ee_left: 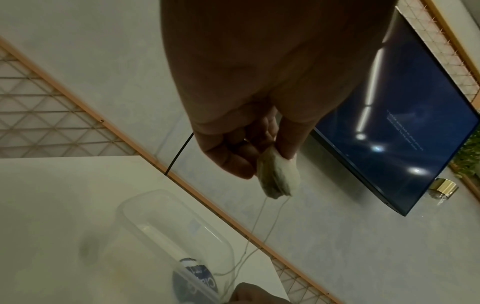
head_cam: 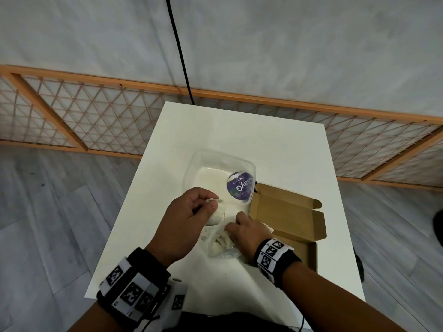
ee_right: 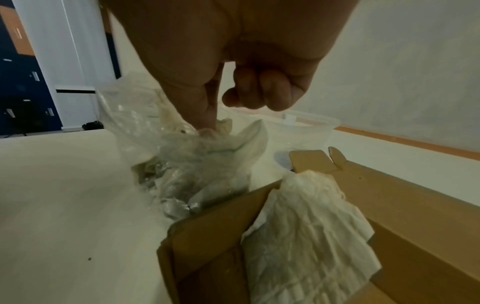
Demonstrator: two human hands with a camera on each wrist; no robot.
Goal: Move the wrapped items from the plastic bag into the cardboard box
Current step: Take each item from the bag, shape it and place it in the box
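My left hand (head_cam: 211, 203) pinches a small white wrapped item (ee_left: 279, 174) between thumb and fingers, lifted above the table, with thin strings trailing down from it. My right hand (ee_right: 210, 127) pinches the rim of the clear plastic bag (ee_right: 182, 164), which lies crumpled on the table with more pale wrapped items inside (head_cam: 220, 243). The open brown cardboard box (head_cam: 287, 216) sits just right of the bag, touching it. A crumpled white paper (ee_right: 306, 226) lies in the box. The right hand's fingertips are hidden in the head view.
A clear plastic tub (head_cam: 215, 164) stands behind the hands, with a round purple-labelled lid (head_cam: 241, 186) at its right corner. The white table (head_cam: 239, 130) has bare room at the back and left. A black cable (head_cam: 179, 51) hangs behind it.
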